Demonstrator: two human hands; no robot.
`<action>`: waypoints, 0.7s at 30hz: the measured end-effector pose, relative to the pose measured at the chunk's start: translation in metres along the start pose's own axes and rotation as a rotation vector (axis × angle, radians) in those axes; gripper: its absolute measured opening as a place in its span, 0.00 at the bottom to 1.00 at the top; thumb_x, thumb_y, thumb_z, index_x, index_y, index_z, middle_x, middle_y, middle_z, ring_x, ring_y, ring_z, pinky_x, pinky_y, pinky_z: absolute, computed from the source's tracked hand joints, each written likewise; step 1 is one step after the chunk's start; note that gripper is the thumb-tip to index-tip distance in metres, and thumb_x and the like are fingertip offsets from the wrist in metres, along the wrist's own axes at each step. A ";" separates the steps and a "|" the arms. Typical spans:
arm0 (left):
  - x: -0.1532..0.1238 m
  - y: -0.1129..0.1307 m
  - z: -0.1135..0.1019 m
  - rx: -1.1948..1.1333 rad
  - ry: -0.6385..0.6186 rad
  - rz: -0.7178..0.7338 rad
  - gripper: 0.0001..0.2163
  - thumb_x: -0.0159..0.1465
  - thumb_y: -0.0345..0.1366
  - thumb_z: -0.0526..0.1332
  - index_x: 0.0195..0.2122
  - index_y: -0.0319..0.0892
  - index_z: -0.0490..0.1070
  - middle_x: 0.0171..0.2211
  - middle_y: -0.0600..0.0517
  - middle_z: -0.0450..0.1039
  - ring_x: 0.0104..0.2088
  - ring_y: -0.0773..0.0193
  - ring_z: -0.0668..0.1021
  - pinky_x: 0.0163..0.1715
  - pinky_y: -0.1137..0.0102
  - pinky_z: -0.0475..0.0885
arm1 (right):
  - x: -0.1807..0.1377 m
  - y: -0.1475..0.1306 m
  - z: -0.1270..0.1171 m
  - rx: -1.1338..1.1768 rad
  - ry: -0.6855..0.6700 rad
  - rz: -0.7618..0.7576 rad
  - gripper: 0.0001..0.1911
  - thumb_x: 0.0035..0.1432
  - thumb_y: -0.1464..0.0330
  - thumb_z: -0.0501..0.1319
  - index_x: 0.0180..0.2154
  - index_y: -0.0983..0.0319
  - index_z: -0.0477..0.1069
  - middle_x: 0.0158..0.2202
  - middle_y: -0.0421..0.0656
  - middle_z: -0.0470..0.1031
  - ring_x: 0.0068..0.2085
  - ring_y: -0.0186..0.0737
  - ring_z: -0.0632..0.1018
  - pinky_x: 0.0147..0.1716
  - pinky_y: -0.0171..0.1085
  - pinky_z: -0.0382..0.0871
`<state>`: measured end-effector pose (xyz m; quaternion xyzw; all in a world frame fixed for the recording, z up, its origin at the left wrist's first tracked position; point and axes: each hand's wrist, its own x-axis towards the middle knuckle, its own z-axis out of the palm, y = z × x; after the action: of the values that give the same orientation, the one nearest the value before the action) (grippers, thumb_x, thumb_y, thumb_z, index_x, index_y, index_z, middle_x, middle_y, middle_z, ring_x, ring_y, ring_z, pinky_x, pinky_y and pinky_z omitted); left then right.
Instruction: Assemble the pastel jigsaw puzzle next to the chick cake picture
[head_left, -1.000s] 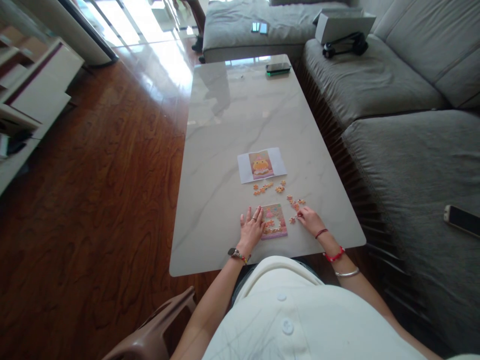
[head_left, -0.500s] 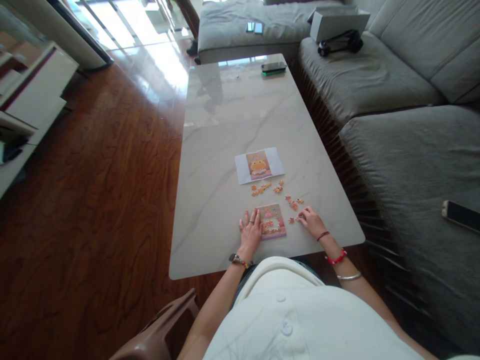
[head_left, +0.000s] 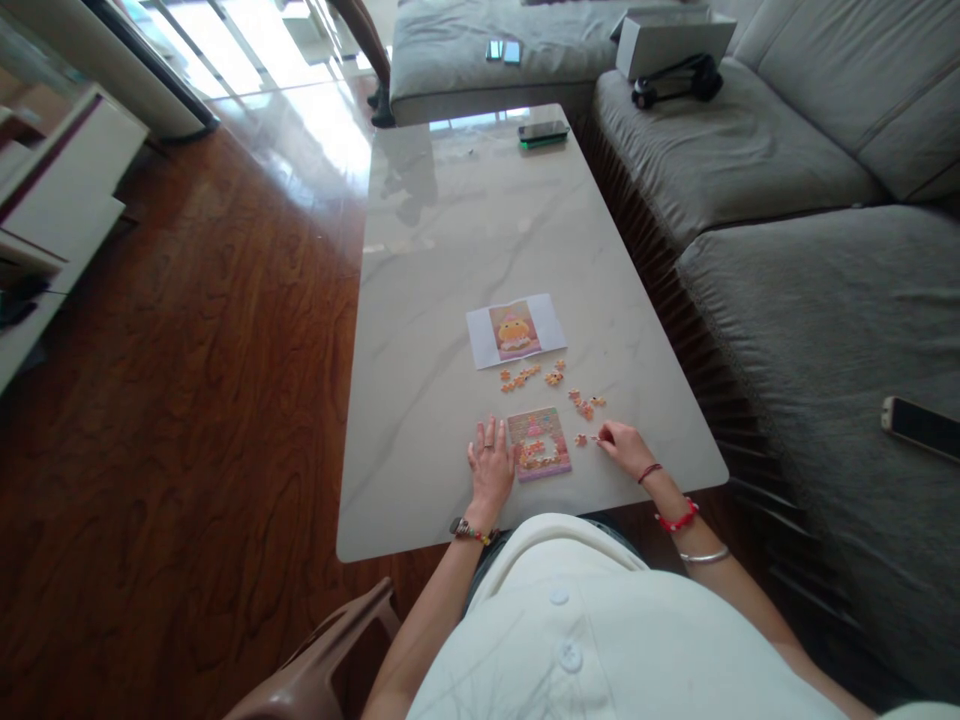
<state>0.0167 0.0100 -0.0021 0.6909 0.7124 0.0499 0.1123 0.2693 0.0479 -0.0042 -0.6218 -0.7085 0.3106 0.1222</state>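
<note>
Lightly, right grip (head_left: 624, 448) on puzzle piece (head_left: 595, 438)

Pink-and-orange puzzle (head_left: 538, 444), orange loose pieces (head_left: 551, 378) — grey-veined white marble table (head_left: 465, 230), grey sofa (head_left: 787, 200), red-brown wood floor (head_left: 187, 350)

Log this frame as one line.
left hand: flat on table, beside puzzle | right hand: at loose piece, grip unclear | reference picture: beyond puzzle
</note>
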 end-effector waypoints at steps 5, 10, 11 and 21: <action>0.000 0.005 -0.003 -0.076 0.090 0.043 0.20 0.61 0.37 0.46 0.55 0.41 0.53 0.57 0.43 0.49 0.58 0.54 0.52 0.51 0.53 0.53 | -0.003 -0.013 0.000 0.249 0.043 0.031 0.04 0.46 0.69 0.56 0.25 0.63 0.67 0.23 0.39 0.70 0.25 0.33 0.71 0.26 0.32 0.63; 0.002 0.007 -0.004 -0.237 0.165 0.116 0.17 0.59 0.34 0.50 0.50 0.41 0.59 0.53 0.43 0.56 0.55 0.55 0.58 0.49 0.59 0.58 | -0.005 -0.025 0.005 0.387 0.113 -0.053 0.05 0.46 0.69 0.56 0.24 0.63 0.68 0.26 0.41 0.70 0.27 0.33 0.72 0.27 0.32 0.67; 0.002 0.007 -0.005 -0.279 0.174 0.126 0.16 0.59 0.33 0.50 0.49 0.41 0.61 0.51 0.43 0.58 0.54 0.56 0.60 0.49 0.60 0.60 | -0.005 -0.026 0.006 0.402 0.126 -0.078 0.05 0.46 0.68 0.57 0.24 0.63 0.69 0.27 0.42 0.71 0.28 0.33 0.72 0.28 0.33 0.68; -0.001 0.011 -0.005 -0.531 0.018 0.147 0.11 0.59 0.31 0.50 0.42 0.43 0.65 0.35 0.49 0.67 0.33 0.66 0.72 0.35 0.70 0.68 | -0.011 -0.035 0.022 0.416 0.184 -0.092 0.06 0.46 0.69 0.58 0.23 0.62 0.72 0.30 0.43 0.72 0.30 0.35 0.73 0.29 0.34 0.69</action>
<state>0.0265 0.0097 0.0057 0.6866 0.6235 0.2490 0.2791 0.2310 0.0302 0.0020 -0.5760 -0.6428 0.3859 0.3259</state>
